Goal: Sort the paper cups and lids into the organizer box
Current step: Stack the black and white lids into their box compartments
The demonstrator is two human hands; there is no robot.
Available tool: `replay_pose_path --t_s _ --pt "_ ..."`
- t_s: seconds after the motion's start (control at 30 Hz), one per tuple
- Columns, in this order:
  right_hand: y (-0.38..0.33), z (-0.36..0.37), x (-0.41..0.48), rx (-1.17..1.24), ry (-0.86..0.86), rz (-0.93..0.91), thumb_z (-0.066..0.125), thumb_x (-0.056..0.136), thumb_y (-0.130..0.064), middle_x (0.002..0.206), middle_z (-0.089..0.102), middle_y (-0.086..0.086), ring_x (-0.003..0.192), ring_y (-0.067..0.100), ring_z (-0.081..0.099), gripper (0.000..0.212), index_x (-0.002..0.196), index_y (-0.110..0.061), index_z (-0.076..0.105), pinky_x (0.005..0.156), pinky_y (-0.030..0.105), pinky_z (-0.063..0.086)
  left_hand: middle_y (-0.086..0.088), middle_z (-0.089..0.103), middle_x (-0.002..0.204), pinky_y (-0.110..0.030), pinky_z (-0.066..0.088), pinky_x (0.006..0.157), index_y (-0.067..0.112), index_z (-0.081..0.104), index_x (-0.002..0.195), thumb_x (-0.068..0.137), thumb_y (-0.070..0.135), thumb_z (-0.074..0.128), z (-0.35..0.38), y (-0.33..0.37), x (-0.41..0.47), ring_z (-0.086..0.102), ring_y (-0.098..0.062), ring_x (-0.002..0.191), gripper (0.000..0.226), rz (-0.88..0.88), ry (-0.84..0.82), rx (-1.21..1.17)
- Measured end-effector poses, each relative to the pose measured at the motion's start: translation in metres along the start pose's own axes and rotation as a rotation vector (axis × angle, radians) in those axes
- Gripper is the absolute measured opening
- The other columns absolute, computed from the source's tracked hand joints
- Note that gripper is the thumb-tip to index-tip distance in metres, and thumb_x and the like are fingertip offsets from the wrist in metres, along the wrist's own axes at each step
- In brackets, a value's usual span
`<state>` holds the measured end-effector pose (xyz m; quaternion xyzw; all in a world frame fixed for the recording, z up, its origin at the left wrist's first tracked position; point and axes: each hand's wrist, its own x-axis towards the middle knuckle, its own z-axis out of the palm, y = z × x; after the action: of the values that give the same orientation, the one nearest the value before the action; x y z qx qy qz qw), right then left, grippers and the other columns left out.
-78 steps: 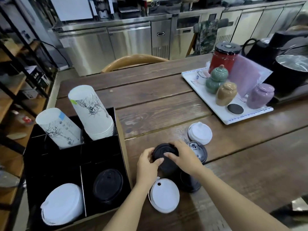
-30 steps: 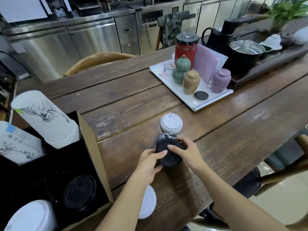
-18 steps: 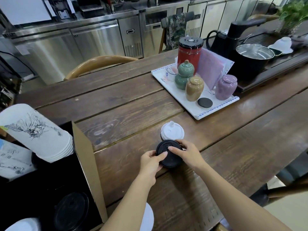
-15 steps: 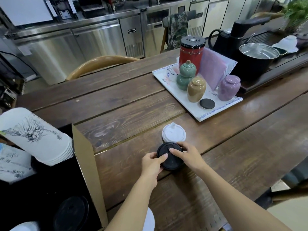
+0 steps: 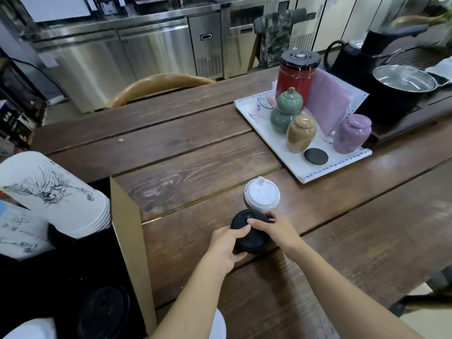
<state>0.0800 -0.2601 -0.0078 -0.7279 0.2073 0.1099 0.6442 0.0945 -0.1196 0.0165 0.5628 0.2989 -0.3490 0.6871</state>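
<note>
A small stack of black lids (image 5: 248, 232) rests on the table (image 5: 195, 167), clamped from both sides: the left hand (image 5: 226, 245) is curled against its near-left rim, the right hand (image 5: 276, 228) is closed over its top and right edge. The stack is probably being squared for one lift; even pressure on opposite rims should stop the thin, glossy plastic discs from sliding apart. A domed white lid (image 5: 262, 194) with a raised spout sits just beyond, untouched. To the left stands the organizer box (image 5: 129, 228), of brown cardboard walls and black compartments. A black lid (image 5: 102, 311) already lies in a near compartment, likely the destination. Smooth printed paper cups (image 5: 56, 199) are nested in a tilted stack.
</note>
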Motion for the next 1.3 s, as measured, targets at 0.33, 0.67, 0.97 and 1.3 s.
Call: replay_pose_path --t_s 0.33,0.67,0.97,1.3 --pt "-0.053 0.030 -0.022 -0.031 -0.015 -0.179 0.072 0.077 -0.034 0.096 0.067 0.002 0.091 0.014 0.064 0.028 0.094 -0.014 0.063 0.079 0.030 0.054 -0.008 0.062 0.122 -0.036 0.053 0.074 0.015 0.061 0.113 0.081 0.024 0.071 -0.038 0.020 -0.042 0.057 -0.025 0.114 0.035 0.201 -0.029 -0.036" --pt "-0.109 0.113 -0.089 -0.016 -0.140 -0.387 0.069 0.079 -0.039 0.093 0.068 -0.004 0.088 0.010 0.064 0.026 0.095 -0.019 0.065 0.071 0.023 0.051 -0.006 0.069 0.113 -0.033 0.057 0.081 0.011 0.063 0.115 0.083 0.025 0.068 -0.126 0.035 -0.144 0.066 -0.018 0.101 0.035 0.544 0.130 0.040" --pt "-0.105 0.192 -0.119 -0.115 -0.335 -0.383 0.067 0.079 -0.044 0.096 0.069 -0.004 0.090 0.012 0.065 0.030 0.095 -0.019 0.064 0.074 0.026 0.051 -0.004 0.073 0.107 -0.042 0.053 0.093 0.012 0.068 0.109 0.084 0.026 0.067 -0.205 0.006 -0.186 0.067 -0.019 0.101 0.029 0.543 0.279 -0.038" --pt "-0.088 0.231 -0.127 -0.383 -0.388 -0.310 0.061 0.081 -0.050 0.106 0.067 -0.001 0.095 0.014 0.064 0.044 0.107 -0.014 0.060 0.082 0.031 0.053 -0.008 0.069 0.114 -0.047 0.053 0.094 0.009 0.062 0.114 0.082 0.032 0.070 -0.247 -0.026 -0.172 0.066 -0.026 0.105 0.040 0.488 0.388 -0.057"
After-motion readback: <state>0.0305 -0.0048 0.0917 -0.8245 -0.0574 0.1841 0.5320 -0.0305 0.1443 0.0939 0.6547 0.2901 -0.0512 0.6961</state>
